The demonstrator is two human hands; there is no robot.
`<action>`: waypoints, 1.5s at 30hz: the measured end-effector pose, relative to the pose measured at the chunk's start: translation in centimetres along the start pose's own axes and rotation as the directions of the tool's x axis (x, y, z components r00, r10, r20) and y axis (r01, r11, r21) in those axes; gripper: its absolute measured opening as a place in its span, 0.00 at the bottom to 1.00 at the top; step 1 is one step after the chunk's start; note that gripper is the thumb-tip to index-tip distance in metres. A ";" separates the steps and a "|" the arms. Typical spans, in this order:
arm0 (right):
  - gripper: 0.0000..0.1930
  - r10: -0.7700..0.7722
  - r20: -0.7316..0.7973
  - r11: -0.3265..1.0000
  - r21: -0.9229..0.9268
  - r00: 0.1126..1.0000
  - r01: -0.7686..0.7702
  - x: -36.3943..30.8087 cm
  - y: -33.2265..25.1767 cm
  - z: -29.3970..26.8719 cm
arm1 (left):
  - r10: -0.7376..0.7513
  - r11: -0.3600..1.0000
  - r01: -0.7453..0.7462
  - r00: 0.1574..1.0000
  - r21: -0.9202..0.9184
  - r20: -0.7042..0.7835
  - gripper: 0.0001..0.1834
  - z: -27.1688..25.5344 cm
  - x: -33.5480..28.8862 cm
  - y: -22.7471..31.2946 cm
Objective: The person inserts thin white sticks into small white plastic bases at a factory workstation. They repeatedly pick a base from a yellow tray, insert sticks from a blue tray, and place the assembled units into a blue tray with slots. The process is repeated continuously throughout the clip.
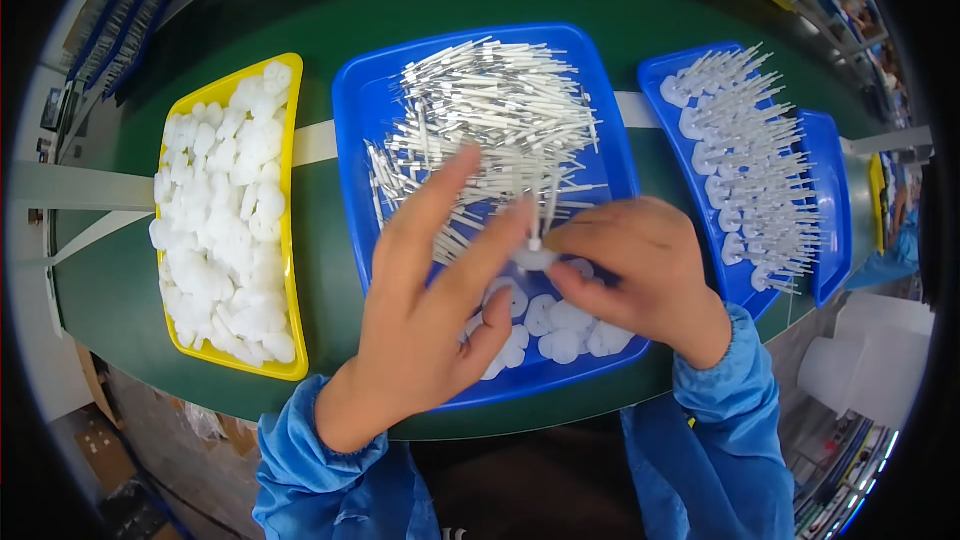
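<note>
My left hand (430, 300) and my right hand (630, 275) meet over the middle blue tray (350, 120). Between their fingertips is a small white disc piece (535, 260) with a thin white stick (548, 210) standing up from it. The left thumb and forefinger pinch the disc while the other left fingers spread upward. The right hand's fingers are curled around the same piece from the right. The tray holds a heap of thin white sticks (490, 110) at the back and several loose white discs (565, 330) at the front.
A yellow tray (292, 240) full of white discs stands to the left. On the right, a blue tray (830, 200) carries several discs with sticks fitted in them. All trays rest on a green belt (330, 270). White cups (850, 360) stand at the lower right.
</note>
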State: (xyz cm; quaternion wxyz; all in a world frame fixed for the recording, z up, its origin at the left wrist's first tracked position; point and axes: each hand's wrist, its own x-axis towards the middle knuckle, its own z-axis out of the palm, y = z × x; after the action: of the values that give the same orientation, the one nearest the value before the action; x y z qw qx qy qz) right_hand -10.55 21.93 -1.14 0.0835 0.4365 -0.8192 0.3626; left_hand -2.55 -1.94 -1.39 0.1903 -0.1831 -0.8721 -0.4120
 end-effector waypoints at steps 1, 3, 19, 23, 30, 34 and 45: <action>0.12 -0.017 0.038 0.996 -0.091 0.999 0.020 -0.3 0.4 0.3 | -0.031 0.999 0.031 0.999 0.027 -0.014 0.40 0.1 0.0 -0.1; 0.14 -0.042 0.120 0.962 -0.262 0.992 0.073 -0.9 1.1 0.7 | -0.095 0.994 0.092 0.994 0.061 0.049 0.41 0.3 0.2 -0.1; 0.11 0.090 0.151 0.996 -0.034 0.984 -0.086 -1.1 1.2 -0.1 | -0.082 0.983 0.033 0.959 0.179 0.270 0.12 1.5 2.2 -0.9; 0.11 0.102 0.138 0.993 -0.079 0.985 -0.091 -1.1 0.8 0.4 | -0.089 0.981 0.039 0.962 0.191 0.260 0.07 2.1 2.4 -1.2; 0.12 0.079 -0.032 0.978 -0.192 0.996 -0.083 -2.3 -0.1 1.3 | -0.221 0.969 0.181 0.941 0.171 0.257 0.14 1.7 2.5 0.6; 0.13 0.231 -0.297 0.948 -0.146 0.927 -0.283 -6.5 -2.2 -4.1 | -0.299 0.953 0.277 0.925 0.123 0.235 0.20 0.2 0.3 1.5; 0.06 0.518 -0.473 0.493 -0.516 0.713 -0.700 -17.7 -1.1 -10.3 | -0.086 0.984 0.023 0.928 0.175 0.363 0.16 -0.9 1.4 3.5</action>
State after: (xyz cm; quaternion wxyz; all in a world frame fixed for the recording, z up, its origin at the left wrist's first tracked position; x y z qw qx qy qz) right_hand -0.83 39.95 -1.17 0.2025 0.0048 -0.9737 0.1041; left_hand -1.95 -0.35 2.06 0.0258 -0.2162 -0.9285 -0.3007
